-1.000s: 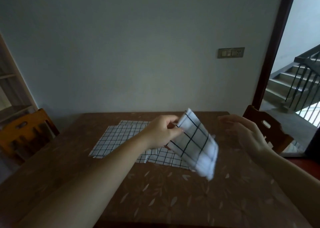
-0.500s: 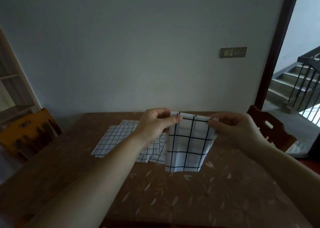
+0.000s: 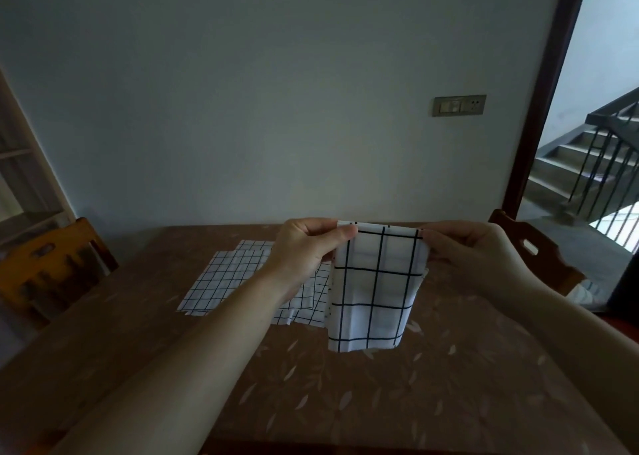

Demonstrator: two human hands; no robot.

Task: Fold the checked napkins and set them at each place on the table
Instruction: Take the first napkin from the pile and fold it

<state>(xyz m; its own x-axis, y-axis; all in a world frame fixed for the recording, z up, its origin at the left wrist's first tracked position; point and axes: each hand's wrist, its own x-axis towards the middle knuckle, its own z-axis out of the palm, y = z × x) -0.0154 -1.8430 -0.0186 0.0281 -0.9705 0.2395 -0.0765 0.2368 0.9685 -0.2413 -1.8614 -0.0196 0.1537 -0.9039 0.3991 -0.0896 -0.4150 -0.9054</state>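
White cloth with thin black checks, the folded napkin (image 3: 375, 288) hung flat and soft below your two pinches, above the table (image 3: 397, 402). A second before, only your left hand (image 3: 306, 247) held it and it swung; then your right hand (image 3: 473, 250) took the other top corner, so both hands pinched the upper edge. I judge the fold was being straightened. The unfolded napkins (image 3: 228, 275) lay behind your left hand.

Both hands pinching napkin (image 3: 373, 288), over table (image 3: 415, 402)
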